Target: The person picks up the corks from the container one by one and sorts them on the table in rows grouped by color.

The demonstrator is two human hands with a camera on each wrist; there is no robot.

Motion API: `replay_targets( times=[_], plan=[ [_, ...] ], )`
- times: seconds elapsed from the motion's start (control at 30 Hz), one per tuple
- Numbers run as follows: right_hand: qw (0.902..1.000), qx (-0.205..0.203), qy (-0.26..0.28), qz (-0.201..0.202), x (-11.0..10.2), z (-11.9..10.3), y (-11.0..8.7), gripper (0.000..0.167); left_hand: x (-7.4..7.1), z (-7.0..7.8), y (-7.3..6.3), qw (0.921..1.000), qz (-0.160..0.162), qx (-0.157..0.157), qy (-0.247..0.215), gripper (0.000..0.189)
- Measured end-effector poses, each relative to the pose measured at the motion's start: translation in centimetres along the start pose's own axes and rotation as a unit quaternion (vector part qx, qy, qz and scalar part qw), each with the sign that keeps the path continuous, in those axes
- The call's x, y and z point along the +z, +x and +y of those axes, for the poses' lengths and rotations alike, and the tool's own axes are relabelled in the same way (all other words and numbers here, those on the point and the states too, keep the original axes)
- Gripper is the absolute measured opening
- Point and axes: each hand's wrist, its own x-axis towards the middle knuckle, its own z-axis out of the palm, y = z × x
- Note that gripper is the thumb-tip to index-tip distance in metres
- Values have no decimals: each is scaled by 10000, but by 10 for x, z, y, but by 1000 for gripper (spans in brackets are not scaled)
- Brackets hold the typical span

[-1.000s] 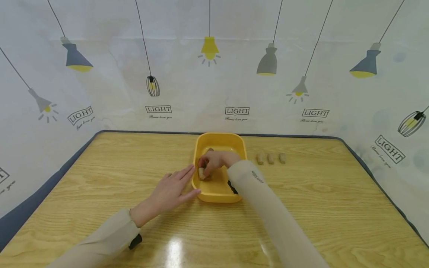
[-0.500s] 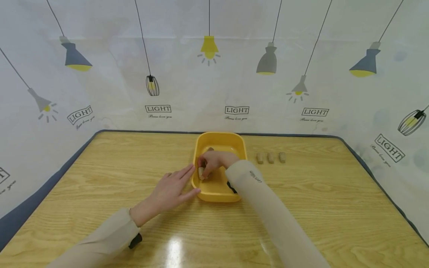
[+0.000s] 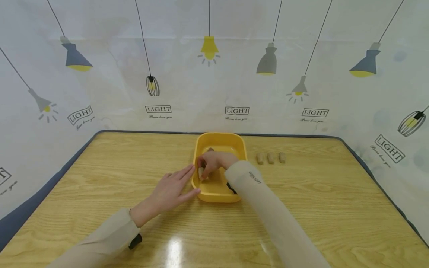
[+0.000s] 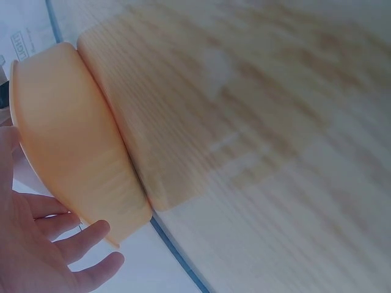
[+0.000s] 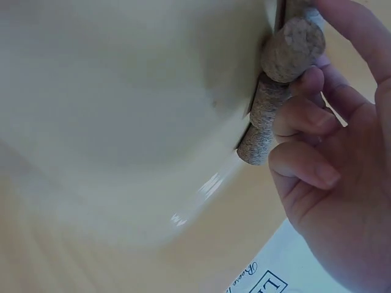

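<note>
Inside a yellow plastic bin [image 3: 221, 198], my right hand [image 3: 212, 163] is at the left wall. In the right wrist view it pinches a cork [image 5: 294, 50] between thumb and fingers, with the cork's round end showing. More corks lie in a row along the wall, one cork [image 5: 269, 102] beside my curled fingers and another cork [image 5: 254, 144] past it. My left hand [image 3: 169, 190] rests against the bin's left side, fingers straight and spread. The left wrist view shows that hand [image 4: 36, 244] at the rim of the bin [image 4: 79, 134].
To the right of the bin stand a left cork [image 3: 260, 158], a middle cork [image 3: 270, 158] and a right cork [image 3: 282, 158] in a row on the wooden table [image 3: 318, 208]. A lamp-printed backdrop [image 3: 187, 74] rises behind the table edge.
Almost nothing differs. My right hand shifts very slightly at the left wall of the bin, still with the cork; my left hand and the bin stay in place.
</note>
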Motion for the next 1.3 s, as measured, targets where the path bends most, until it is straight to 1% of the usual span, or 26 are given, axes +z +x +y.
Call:
replay_targets(
  times=[0.2,0.37,0.5,0.63,0.87,0.97,1.17,1.3],
  plan=[
    [9998,-103,114,-85,-3,3,-3,28,0,1,-1,10000,-45,8,-32,72],
    [9996,-233,103,-111,-10,5,-8,33,0,1,-1,10000,-47,24,-66,73],
    [9989,-419,222,21,-20,6,-14,39,0,2,0,10000,-72,2,-64,74],
    [9971,-690,263,168,-30,9,-22,38,0,2,0,9999,-78,-15,-75,74],
    [9943,-959,66,468,-45,19,-37,36,-1,2,-1,9999,-30,16,-117,73],
    [9944,-902,-60,555,-50,23,-43,35,-1,2,-1,9999,-34,5,-134,72],
    [9964,-509,-221,637,-57,30,-58,36,-1,2,-1,9999,-30,-2,-136,72],
    [9959,-509,-218,714,-60,38,-70,36,-1,2,-1,9999,-29,-10,-113,73]
  ],
)
